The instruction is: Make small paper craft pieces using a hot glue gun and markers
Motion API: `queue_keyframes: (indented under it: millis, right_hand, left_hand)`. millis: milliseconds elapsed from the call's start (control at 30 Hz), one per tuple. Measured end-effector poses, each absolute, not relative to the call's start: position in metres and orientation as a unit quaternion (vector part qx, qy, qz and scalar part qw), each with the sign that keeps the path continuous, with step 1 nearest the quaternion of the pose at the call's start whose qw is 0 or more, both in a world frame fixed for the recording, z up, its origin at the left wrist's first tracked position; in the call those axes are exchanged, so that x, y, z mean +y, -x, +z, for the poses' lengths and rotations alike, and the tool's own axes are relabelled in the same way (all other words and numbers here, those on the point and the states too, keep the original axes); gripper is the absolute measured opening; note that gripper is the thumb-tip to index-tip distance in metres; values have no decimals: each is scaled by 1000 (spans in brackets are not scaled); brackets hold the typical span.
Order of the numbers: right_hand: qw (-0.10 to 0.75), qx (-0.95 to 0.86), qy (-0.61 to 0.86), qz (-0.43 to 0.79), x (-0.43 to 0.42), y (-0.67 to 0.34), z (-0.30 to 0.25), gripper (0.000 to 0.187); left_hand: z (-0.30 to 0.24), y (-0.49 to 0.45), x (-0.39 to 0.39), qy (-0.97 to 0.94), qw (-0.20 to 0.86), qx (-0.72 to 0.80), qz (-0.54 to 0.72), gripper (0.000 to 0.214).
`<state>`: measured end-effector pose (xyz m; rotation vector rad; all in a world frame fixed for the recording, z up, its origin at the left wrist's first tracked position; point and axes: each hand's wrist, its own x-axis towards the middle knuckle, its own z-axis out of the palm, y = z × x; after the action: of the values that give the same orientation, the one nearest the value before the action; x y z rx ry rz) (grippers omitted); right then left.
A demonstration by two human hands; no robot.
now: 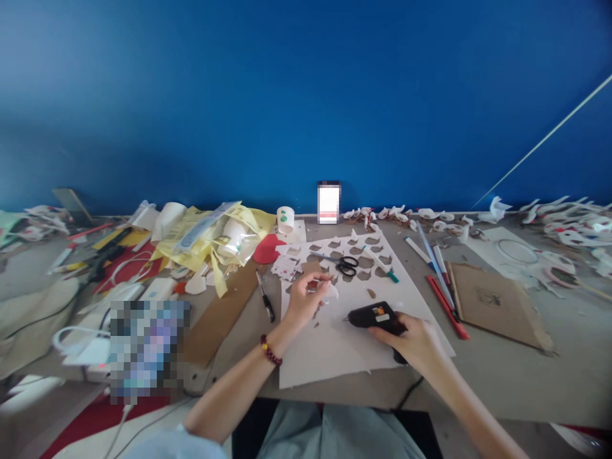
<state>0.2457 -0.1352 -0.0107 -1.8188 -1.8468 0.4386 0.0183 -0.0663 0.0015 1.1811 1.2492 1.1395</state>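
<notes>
My right hand [406,335] is wrapped round a black hot glue gun [375,317], its nozzle pointing left over a white sheet [329,354]. To the left, my left hand [306,298] pinches a small white paper cutout [331,293] just above the same sheet. Small brown scraps [316,324] lie below that hand. The far half of the sheet has rows of shaped holes. On it rest black-handled scissors [347,265] and a marker with a teal cap [382,264]. A black pen [265,296] lies left of the sheet.
A lit phone [329,203] leans on the blue wall. Several white cutouts [578,220] are heaped at the right, near a brown cardboard piece [500,306] and a red cutter [447,307]. Yellow plastic packaging [215,236], a paper cup [285,220] and cables crowd the left.
</notes>
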Motion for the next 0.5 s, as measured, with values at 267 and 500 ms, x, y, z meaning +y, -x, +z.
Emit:
queue_keyframes:
  millis: [267,500]
  right_hand:
    - [164,-726,659,107,-140,-231,-8,54]
    - [71,-747,657,72,-138,-225,-3,55]
  left_hand:
    - [2,-19,-65,-493,511,527,468,23]
    - [2,-18,-66,-496,513,524,465,24]
